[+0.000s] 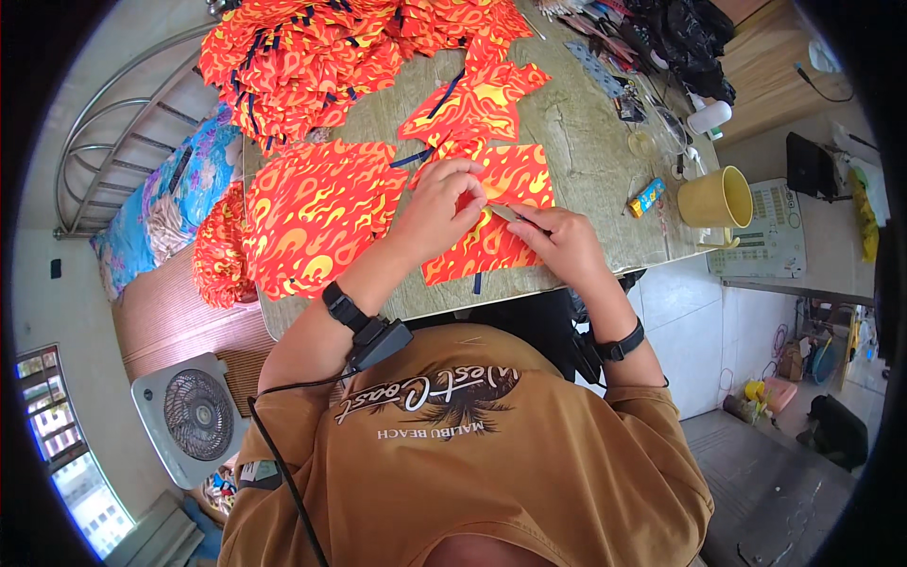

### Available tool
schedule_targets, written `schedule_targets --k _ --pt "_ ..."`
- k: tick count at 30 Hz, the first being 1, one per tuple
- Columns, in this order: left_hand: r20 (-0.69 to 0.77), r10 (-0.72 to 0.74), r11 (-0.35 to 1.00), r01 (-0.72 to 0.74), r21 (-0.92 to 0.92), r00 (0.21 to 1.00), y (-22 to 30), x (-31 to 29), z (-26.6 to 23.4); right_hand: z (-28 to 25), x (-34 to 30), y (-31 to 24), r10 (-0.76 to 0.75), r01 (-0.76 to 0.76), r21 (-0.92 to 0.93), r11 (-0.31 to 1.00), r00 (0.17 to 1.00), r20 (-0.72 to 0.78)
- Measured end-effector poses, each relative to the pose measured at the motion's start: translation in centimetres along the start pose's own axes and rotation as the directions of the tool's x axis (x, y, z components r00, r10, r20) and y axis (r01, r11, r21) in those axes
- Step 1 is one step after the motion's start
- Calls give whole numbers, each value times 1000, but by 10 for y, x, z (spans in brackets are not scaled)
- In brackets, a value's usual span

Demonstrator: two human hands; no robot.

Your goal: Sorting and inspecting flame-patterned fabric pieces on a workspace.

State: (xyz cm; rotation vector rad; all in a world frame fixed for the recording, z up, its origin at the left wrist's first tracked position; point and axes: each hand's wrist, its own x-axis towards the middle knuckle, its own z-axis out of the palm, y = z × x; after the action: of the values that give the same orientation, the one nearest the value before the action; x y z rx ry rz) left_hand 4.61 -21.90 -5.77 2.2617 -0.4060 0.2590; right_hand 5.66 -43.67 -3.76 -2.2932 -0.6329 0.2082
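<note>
My left hand (436, 210) is closed, thumb and fingers pinched at the edge of a bunched flame-print cloth piece (463, 148) in red, orange and yellow. My right hand (564, 248) is closed around a small silver-bladed tool (506, 214), which looks like thread snips. Its tip points toward the left fingertips. Beneath both hands lies a flat flame-print panel (491, 250) with a dark tab at its near edge. A dark strap (413, 159) sticks out beside the left hand. Whatever the left fingertips pinch exactly is hidden.
Another flame-print panel (316, 222) lies to the left, with a large heap of the same cloth (293, 71) behind it. At the table's right stand a yellow mug (715, 197) and a small blue-and-yellow packet (647, 197). Clutter and a black bag (694, 42) occupy the far right corner.
</note>
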Motion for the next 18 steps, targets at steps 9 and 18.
schedule_targets --k 9,18 --pt "4 0 1000 0 5 1000 1 0 0 4 3 -1 -7 6 -50 999 1000 -21" --pt "-2 43 998 -42 43 999 0 0 3 7 2 -1 -54 46 -109 993 996 -64"
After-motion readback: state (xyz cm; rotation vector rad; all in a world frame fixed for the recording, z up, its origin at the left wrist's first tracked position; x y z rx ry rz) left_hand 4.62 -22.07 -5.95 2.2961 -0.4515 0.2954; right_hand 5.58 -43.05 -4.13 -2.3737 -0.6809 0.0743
